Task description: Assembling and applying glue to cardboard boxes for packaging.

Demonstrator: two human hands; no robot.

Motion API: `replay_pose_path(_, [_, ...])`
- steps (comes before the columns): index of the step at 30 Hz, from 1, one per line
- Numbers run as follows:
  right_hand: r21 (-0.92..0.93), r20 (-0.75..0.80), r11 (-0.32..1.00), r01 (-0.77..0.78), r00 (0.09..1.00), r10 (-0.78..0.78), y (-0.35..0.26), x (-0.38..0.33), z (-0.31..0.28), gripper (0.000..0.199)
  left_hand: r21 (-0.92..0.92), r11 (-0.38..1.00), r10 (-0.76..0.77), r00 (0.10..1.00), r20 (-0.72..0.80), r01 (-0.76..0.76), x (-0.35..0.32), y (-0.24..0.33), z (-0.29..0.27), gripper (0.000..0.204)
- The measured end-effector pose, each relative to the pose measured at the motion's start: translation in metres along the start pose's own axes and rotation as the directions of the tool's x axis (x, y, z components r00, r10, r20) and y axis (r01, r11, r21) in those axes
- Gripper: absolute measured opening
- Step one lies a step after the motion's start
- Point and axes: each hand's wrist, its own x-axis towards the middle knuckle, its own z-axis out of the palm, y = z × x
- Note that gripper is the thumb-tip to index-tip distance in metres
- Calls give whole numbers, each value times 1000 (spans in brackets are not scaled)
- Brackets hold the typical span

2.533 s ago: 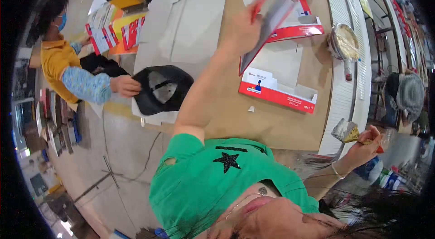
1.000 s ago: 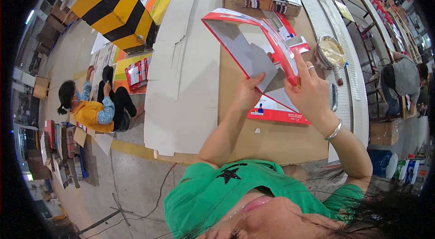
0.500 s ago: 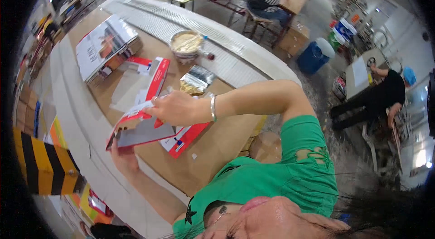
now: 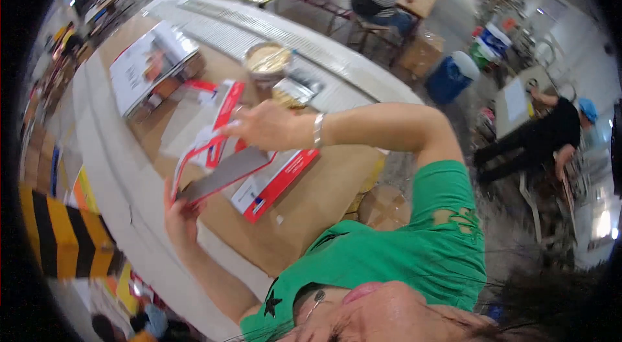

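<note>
Between my hands is a red-edged cardboard carton piece (image 4: 227, 175), its grey inner face turned up and its sides bent. My left hand (image 4: 181, 217) grips its near-left end, fingers around the edge. At the opposite end my right hand (image 4: 267, 125), with a bracelet at the wrist, has its fingers closed on the upper red rim. Something small and red shows below those fingers; I cannot tell what. Beneath the carton lies a red-and-white printed card (image 4: 275, 185). Another red-and-white card (image 4: 228, 109) lies beyond, beside a translucent sheet (image 4: 188, 122).
A stack of printed sheets (image 4: 139, 73) stands at the far left of the brown cardboard table cover (image 4: 285, 238). A tub of pale paste (image 4: 267, 60) and a foil-like packet (image 4: 295, 91) sit past my right hand. Along the far side runs a ribbed white strip (image 4: 350, 73). Other people work farther off.
Both hands have shifted slightly to the right with the carton piece. Its sides now stand more bent apart, and more of the printed card underneath shows.
</note>
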Motion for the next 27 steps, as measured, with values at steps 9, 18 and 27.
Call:
replay_pose_path(9, [76,-263,963,-260,926,271,11,-27,-84,34,-168,980,94,990,-104,-110,19,-32,32,64])
replay_pose_path(18, [572,-279,751,-330,782,557,2,-75,-139,47,-232,956,135,971,-197,-180,12,-42,31,54])
replay_pose_path(27, [987,117,-6,-161,690,714,-27,-53,-52,40,-246,939,178,952,-249,-240,6,-60,52,50])
